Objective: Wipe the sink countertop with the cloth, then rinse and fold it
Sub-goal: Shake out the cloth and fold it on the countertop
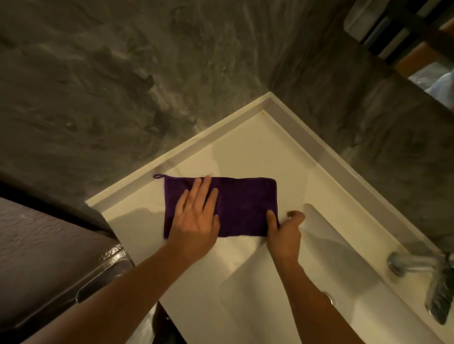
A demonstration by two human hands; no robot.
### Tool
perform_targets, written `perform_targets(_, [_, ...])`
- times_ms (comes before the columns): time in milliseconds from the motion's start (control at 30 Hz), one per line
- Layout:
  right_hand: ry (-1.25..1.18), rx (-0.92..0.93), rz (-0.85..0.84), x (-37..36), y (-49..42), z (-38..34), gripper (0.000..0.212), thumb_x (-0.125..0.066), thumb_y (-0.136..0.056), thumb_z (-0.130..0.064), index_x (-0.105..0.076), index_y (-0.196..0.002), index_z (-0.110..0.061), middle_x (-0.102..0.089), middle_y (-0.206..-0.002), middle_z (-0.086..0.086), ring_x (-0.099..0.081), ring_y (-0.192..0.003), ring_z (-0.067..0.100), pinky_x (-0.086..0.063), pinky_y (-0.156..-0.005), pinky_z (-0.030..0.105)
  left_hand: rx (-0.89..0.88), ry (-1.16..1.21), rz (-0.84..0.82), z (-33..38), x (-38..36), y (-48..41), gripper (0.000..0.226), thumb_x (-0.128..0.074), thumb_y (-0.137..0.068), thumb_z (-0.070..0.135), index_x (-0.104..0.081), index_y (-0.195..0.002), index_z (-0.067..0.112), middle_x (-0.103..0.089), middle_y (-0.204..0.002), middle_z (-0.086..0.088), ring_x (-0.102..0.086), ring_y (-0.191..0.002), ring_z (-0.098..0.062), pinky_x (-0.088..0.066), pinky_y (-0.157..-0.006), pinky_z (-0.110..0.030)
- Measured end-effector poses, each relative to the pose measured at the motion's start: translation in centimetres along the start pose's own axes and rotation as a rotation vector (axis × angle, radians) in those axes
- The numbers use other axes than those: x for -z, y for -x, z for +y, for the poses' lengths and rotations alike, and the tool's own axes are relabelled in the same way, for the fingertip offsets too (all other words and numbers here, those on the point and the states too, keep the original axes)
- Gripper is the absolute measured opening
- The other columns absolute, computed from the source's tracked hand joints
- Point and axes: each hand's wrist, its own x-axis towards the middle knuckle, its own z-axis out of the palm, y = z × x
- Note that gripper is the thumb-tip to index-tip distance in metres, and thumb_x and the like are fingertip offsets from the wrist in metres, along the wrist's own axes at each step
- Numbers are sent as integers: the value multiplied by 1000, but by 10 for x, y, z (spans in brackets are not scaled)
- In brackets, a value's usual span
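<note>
Lying flat on the white sink countertop near the wall corner: purple cloth, hanging loop at its far left corner. Left hand pressed palm-down on it, fingers spread. Right hand pinching the cloth's near right corner. Chrome faucet at right, beside the basin.

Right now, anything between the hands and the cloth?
Nothing visible. The left hand lies flat on the purple cloth, the right hand pinches its near right corner, and the white countertop around it is bare.
</note>
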Motion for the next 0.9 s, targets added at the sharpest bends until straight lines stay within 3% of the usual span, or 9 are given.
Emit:
perform_targets(167, [59, 15, 21, 4, 2, -2, 50, -54, -103, -45, -37, -132, -9, -61, -95, 4, -63, -86, 28, -51, -79, 40, 64, -100, -220, 15, -19, -23, 68, -32, -103, 49, -27, -158, 9, -20, -170, -11, -15, -157, -28, -23, -124, -54])
perform_targets(300, [-104, 3, -14, 13, 1, 1, 39, -62, -102, -32, -45, -127, -7, -62, -82, 5, -62, -73, 20, -55, -73, 37, 32, -168, -283, 24, -25, -28, 77, -22, -100, 57, -14, -161, 10, -15, -171, -11, -12, -158, -27, -17, -125, -56])
perform_targets(400, [-369, -244, -137, 39, -13, 4, 33, -69, -98, -29, -53, -113, -5, -61, -76, 13, -55, -60, 19, -49, -57, 35, 16, -168, -310, 33, -26, -33, 78, -21, -100, 57, -11, -161, 10, -11, -171, -12, -8, -158, -27, -12, -125, -56])
perform_targets(533, [-710, -566, -386, 75, -25, 2, 14, -65, -100, -13, -62, -88, -5, -52, -59, 1, -40, -45, 10, -35, -43, 24, -20, -165, -352, 53, -34, -34, 79, -16, -100, 57, -3, -161, 9, -3, -172, -12, -1, -159, -27, -6, -125, -57])
perform_targets(667, [-770, -492, -335, 81, -26, -5, 15, -58, -101, -9, -63, -87, -7, -54, -55, -1, -38, -40, 9, -33, -40, 21, -6, -151, -417, 67, -33, -38, 79, -18, -101, 56, 0, -161, 8, 1, -172, -13, 4, -158, -27, -2, -126, -57])
perform_targets(733, [-722, -309, -246, 78, -22, -14, 13, -58, -100, -8, -66, -96, 1, -57, -71, 9, -42, -49, 14, -33, -42, 25, 39, -3, -412, 72, -23, -45, 72, -29, -102, 52, -16, -160, 11, -9, -171, -12, -3, -158, -27, -5, -126, -55])
perform_targets(767, [-673, -214, -210, 76, -19, -21, 15, -59, -100, -9, -68, -100, 3, -59, -77, 13, -45, -54, 17, -34, -43, 26, 88, 143, -372, 74, -15, -52, 63, -35, -102, 48, -33, -155, 13, -24, -168, -12, -16, -156, -28, -12, -125, -53])
perform_targets(833, [-515, -47, -163, 70, -10, -42, 16, -61, -100, -10, -75, -103, -4, -64, -77, 12, -51, -59, 18, -38, -47, 28, 280, 556, -300, 77, 7, -70, 43, -44, -102, 40, -63, -128, 12, -60, -138, -11, -53, -131, -27, -37, -114, -49])
perform_targets(900, [-337, 108, -129, 59, 2, -65, 16, -64, -98, -10, -77, -105, -12, -68, -73, 0, -56, -55, 6, -43, -54, 23, 578, 1034, -364, 77, 29, -94, 45, -49, -100, 47, -69, -113, 8, -72, -109, -11, -67, -103, -30, -54, -96, -49])
